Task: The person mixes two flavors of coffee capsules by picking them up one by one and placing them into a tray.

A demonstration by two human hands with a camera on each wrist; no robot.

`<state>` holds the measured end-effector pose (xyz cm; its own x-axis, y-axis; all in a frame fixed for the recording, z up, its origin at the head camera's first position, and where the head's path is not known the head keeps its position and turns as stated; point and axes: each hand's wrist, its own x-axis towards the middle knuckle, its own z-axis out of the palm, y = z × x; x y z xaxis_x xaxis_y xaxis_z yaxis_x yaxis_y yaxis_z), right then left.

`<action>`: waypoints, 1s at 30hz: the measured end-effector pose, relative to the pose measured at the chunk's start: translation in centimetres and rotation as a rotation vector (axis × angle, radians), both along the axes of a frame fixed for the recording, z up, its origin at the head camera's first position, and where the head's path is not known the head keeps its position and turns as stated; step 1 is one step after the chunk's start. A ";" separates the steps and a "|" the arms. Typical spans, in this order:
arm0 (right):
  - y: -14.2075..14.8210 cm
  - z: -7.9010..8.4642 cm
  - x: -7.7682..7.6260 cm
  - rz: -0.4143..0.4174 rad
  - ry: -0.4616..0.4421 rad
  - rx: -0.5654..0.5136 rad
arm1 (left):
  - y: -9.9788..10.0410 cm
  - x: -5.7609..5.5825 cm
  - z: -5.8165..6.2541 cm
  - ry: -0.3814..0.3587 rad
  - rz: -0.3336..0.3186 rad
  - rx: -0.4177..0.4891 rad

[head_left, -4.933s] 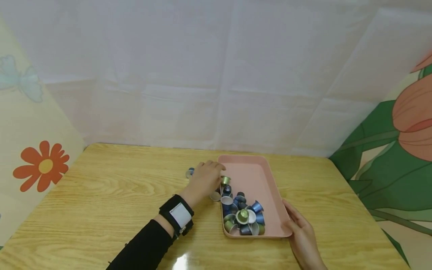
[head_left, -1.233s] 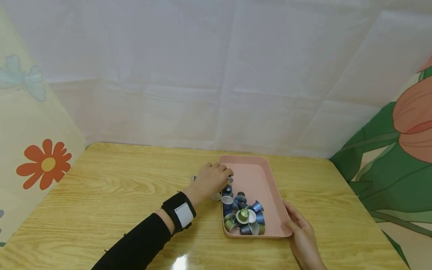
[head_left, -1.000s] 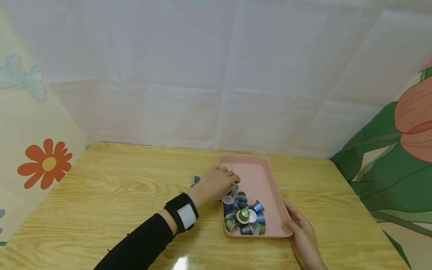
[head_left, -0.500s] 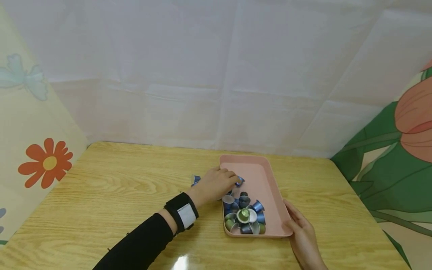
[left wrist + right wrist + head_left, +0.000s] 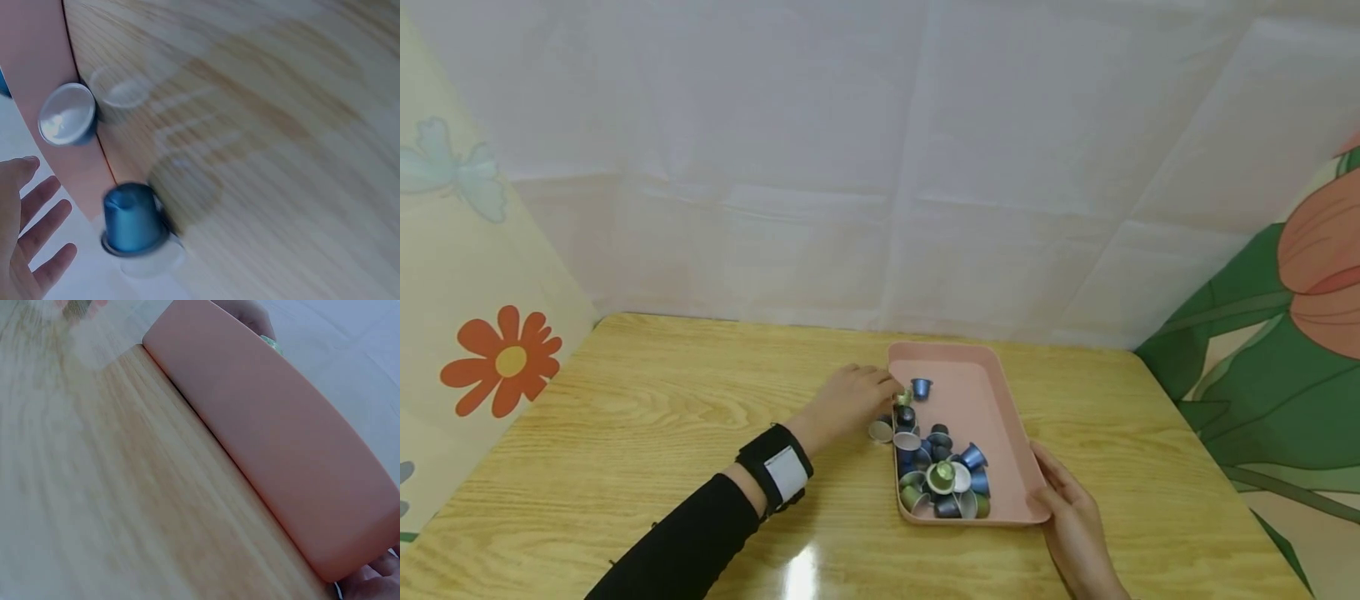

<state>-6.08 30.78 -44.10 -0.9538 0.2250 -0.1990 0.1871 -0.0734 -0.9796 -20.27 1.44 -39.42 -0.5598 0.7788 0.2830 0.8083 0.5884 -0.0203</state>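
In the head view a pink tray (image 5: 964, 417) lies on the table with several coffee capsules (image 5: 942, 479) in blue, dark and green heaped toward its near left. One blue capsule (image 5: 921, 389) stands apart, farther up the tray. My left hand (image 5: 846, 404) hovers by the tray's left edge. In the left wrist view its fingers (image 5: 47, 215) are spread and hold nothing. Outside the tray wall, a silver-lidded capsule (image 5: 67, 115) leans against it and a teal-blue capsule (image 5: 133, 219) stands lid down. My right hand (image 5: 1071, 517) grips the tray's near right corner, thumb on the rim.
The wood-grain table (image 5: 685, 400) reaches back to a white cloth backdrop (image 5: 775, 208). Printed panels with a red flower (image 5: 501, 362) and large tulips (image 5: 1322, 258) flank it on either side.
My left hand has let go of a blue capsule, which now stands in the tray, and has drawn back left over the tray's edge. The right hand and tray stay put.
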 end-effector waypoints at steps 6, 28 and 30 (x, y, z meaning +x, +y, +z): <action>0.0 0.1 -0.1 0.001 -0.026 0.002 | -1.7 -0.1 0.2 -0.026 0.020 0.036; 0.0 -0.1 0.1 -0.007 0.013 -0.013 | -6.4 -0.6 -1.2 -0.120 0.140 0.007; -0.1 0.0 0.0 -0.006 -0.004 -0.006 | -6.7 -0.6 -1.3 -0.124 0.142 0.004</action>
